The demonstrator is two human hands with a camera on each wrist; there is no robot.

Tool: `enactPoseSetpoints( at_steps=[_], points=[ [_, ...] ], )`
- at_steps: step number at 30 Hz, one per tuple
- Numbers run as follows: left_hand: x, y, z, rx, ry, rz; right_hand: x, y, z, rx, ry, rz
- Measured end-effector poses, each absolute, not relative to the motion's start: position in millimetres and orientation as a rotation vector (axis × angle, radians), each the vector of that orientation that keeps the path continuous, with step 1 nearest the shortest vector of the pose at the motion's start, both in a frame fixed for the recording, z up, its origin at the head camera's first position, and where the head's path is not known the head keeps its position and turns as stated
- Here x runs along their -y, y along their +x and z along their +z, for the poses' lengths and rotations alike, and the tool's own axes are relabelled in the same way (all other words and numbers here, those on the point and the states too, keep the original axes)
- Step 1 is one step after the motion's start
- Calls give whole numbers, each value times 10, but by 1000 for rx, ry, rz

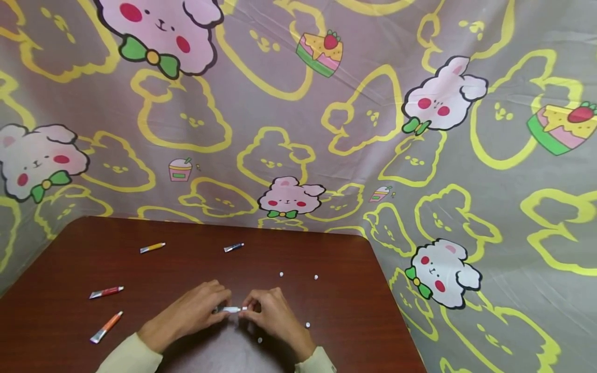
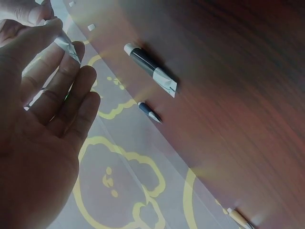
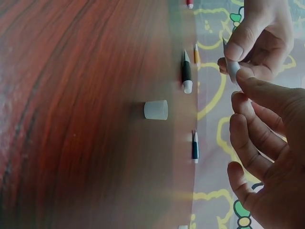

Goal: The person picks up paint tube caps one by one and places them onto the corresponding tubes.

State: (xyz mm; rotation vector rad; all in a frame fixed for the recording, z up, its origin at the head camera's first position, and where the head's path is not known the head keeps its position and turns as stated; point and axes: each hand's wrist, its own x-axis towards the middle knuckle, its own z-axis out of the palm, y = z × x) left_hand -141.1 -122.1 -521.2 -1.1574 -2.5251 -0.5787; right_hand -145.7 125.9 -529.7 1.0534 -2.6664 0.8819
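My left hand (image 1: pixel 200 308) pinches a small white paint tube (image 1: pixel 230 310) between thumb and fingertips, holding it just above the table. Its flat silver end (image 2: pixel 69 49) sticks out past the fingers in the left wrist view. At the tube's other end, the thumb and forefinger of my right hand (image 1: pixel 275 313) grip a white cap (image 1: pixel 244 309); whether the cap is on the tube or just off it, I cannot tell. A dark tube with a white cap (image 2: pixel 147 65) lies on the table beyond the hands, mostly hidden by the left hand in the head view.
Yellow (image 1: pixel 152 247), blue (image 1: pixel 234 247), red (image 1: pixel 106 292) and orange (image 1: pixel 106 327) tubes lie on the brown table (image 1: pixel 364 331). Several loose white caps sit around the right hand, one (image 1: pixel 308 325) beside its wrist. Patterned cloth (image 1: pixel 289 155) hangs behind and at the sides.
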Motion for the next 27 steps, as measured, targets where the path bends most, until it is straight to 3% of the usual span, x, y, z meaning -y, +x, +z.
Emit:
enactPoseSetpoints(
  at_steps=[27],
  points=[
    [1206, -1385, -5205, 2526, -1169, -588, -1206, -1432, -5336, 2666, 1063, 916]
  ],
)
